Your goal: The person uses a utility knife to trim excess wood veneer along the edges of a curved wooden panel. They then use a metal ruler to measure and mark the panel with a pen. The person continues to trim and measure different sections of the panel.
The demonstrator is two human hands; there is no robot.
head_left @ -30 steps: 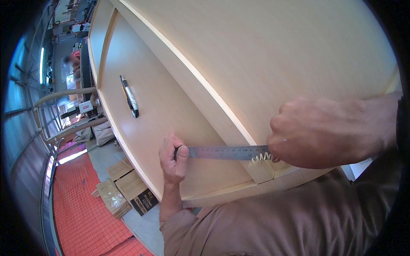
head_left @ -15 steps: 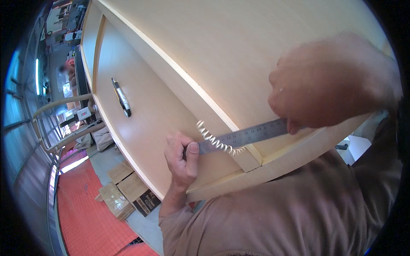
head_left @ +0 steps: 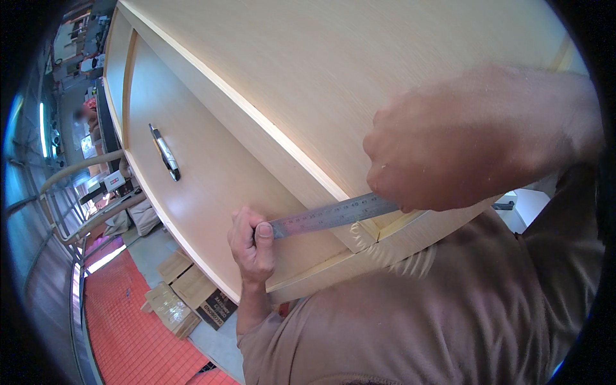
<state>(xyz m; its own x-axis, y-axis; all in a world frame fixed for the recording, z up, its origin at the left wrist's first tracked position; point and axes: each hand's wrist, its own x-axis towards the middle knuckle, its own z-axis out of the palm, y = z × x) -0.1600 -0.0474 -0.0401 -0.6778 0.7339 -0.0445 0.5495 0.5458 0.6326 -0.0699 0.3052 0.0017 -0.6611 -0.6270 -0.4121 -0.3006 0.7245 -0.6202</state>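
Cardboard (head_left: 186, 292) lies on the floor at far left, below the drawer front with its handle (head_left: 165, 153). Left hand (head_left: 251, 247) pinches one end of a steel ruler (head_left: 324, 217) against the drawer front; right hand (head_left: 449, 151) grips the other end at the cabinet (head_left: 359, 70) edge.

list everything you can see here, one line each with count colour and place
steel ruler: 1, grey metal, laid across the cabinet front near its edge, held at both ends
cabinet: 1, light wood, fills upper centre
door panel: 1, light wood, on the cabinet front
handle: 1, dark and silver, on the door panel
cardboard boxes: several, brown, flattened on the floor lower left
floor mat: 1, orange-red, lower left
metal railing: 1, pale, far left
left hand: 1, pinching the ruler's left end
right hand: 1, gripping the ruler's right end
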